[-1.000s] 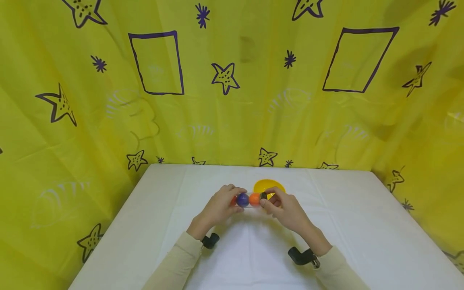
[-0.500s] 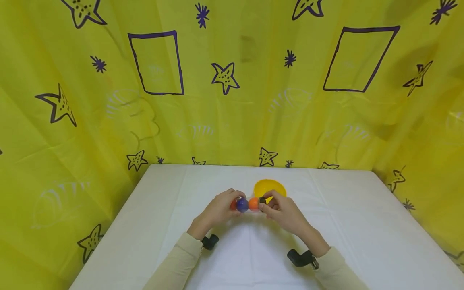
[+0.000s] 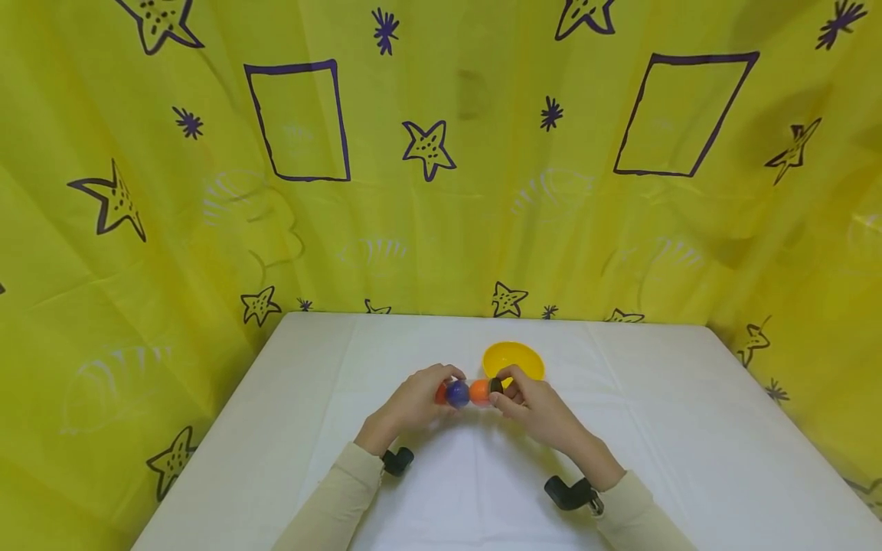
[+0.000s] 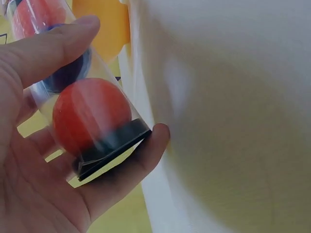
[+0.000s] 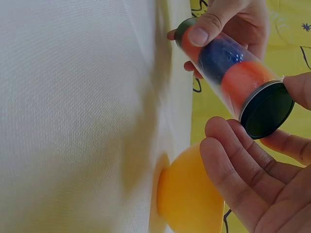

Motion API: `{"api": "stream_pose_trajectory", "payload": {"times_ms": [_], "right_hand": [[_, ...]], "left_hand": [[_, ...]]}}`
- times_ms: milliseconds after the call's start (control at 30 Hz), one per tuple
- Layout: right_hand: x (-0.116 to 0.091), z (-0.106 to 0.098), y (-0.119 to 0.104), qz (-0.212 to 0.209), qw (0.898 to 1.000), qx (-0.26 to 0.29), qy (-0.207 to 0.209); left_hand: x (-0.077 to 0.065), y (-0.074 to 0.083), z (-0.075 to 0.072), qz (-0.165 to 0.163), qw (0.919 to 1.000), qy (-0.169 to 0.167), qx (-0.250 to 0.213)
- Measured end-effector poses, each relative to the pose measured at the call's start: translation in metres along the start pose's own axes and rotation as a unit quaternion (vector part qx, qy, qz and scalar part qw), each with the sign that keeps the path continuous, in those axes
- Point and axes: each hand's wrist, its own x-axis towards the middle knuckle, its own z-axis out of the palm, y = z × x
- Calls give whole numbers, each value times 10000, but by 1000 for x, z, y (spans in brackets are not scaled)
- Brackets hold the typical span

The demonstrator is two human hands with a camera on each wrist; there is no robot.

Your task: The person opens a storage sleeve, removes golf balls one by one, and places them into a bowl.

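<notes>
Seemingly for steadiness, a clear tube of balls is held sideways at lower centre of the head view, the left hand curled around its body while the right hand pinches the dark end cap, spare fingers loosely extended, near a yellow bowl.

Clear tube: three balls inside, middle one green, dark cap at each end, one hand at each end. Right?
Not quite: the middle ball is dark blue, not green; the right wrist view shows it. Rest stands: three balls in the clear tube, a dark cap at each end, left hand at one end, right hand at the other.
</notes>
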Motion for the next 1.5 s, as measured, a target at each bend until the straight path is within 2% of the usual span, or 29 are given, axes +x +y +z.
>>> {"api": "stream_pose_trajectory", "payload": {"times_ms": [200,533,633,800,967,1067,1200,1333,1500], "right_hand": [[2,1,-1,86,9999,-32,-49],[4,5,3,118,9999,-30,111],[2,9,4,120,9996,77,240],[1,24,7,146,9979,319,547],[1,34,5,372,9914,717,1026],[1,36,4,454,9879,902,1175],[1,36,4,579,9858,1074,1151],[1,32,5,666,9869,1111,958],[-2,22,2,509,9910,993,741]], "left_hand": [[3,-7,1,-10,10000,-64,-56],[5,-21,3,174,9988,-180,-414],[5,-26,2,157,9976,-259,-618],[1,-32,0,-86,9943,-333,-1010],[0,-32,-3,-226,9919,-225,-1226],[0,-31,-3,-289,9891,-129,-1436],[-1,-32,-2,-452,9847,-47,-1684],[-2,-33,-3,-521,9836,-49,-1728],[-4,-28,-7,-313,9868,-130,-1585]]}}
